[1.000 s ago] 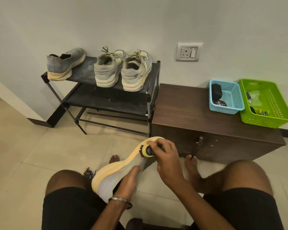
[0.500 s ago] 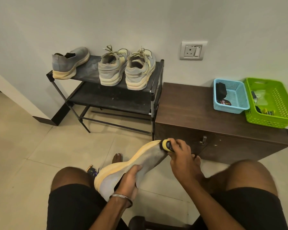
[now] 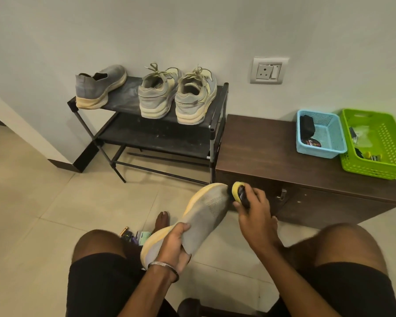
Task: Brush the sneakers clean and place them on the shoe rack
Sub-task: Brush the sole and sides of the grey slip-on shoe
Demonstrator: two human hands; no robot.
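Left hand [image 3: 173,244] gripped the grey knit slip-on sneaker with the pale yellow sole [image 3: 192,218] near its heel end, fingers curled over the upper and thumb beneath, a metal bangle [image 3: 164,266] on the wrist. Sneaker was held tilted in the air between the person's knees, toe raised and pointing away toward the dark brown wooden cabinet [image 3: 272,147]. Right hand [image 3: 253,210] was closed around the small black brush with a yellow rim [image 3: 238,192], fingers wrapped over its back; the brush met the sneaker's toe at the right side. Right forearm ran in from the lower right, wrist bent inward toward the toe. Black metal two-tier shoe rack [image 3: 218,106] stood against the wall, just left of the cabinet. Its top shelf carried a matching grey slip-on sneaker [image 3: 100,86] at the left and a pair of grey lace-up sneakers [image 3: 176,97] at the right, heels facing the camera. Light blue plastic basket [image 3: 322,147] and bright green plastic basket [image 3: 384,136] sat side by side on the cabinet top, each holding small items too indistinct to identify. White wall socket [image 3: 268,70] was above the cabinet.
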